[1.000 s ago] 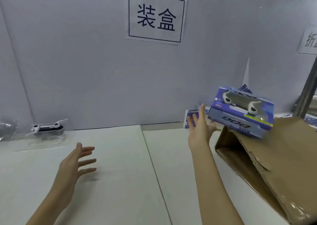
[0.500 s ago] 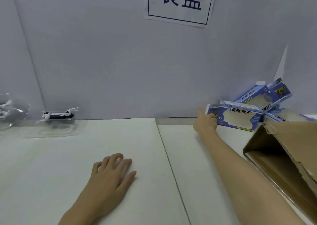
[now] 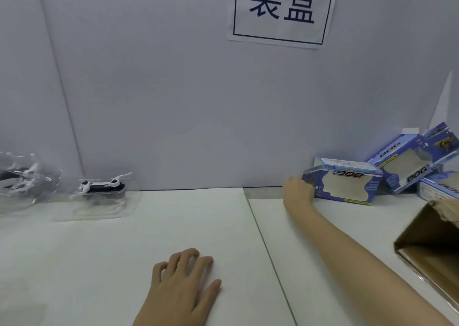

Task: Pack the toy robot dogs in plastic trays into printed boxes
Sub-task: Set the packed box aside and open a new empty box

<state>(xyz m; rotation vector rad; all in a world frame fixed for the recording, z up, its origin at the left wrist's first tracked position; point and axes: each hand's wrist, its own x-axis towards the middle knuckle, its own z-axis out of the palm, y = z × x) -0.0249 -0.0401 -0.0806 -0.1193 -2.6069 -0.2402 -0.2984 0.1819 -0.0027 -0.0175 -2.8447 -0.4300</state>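
Observation:
A blue printed box [image 3: 347,186] with a window lies on its side at the back right of the table. My right hand [image 3: 298,192] grips its left end. My left hand [image 3: 183,281] rests flat on the table in front of me, holding nothing. A black and white toy robot dog in a clear plastic tray [image 3: 101,191] sits at the back left against the wall. Another dog in a tray [image 3: 22,179] is at the far left edge, partly cut off.
More empty printed boxes [image 3: 407,164] are piled behind and to the right of the gripped one. An open brown cardboard carton [image 3: 429,243] lies at the right edge. A grey wall with a paper sign [image 3: 280,10] stands close behind the white table [image 3: 124,251].
My right hand let go of the packed box at the carton and reached back to an empty box, which it now grips. My left hand came down flat onto the table.

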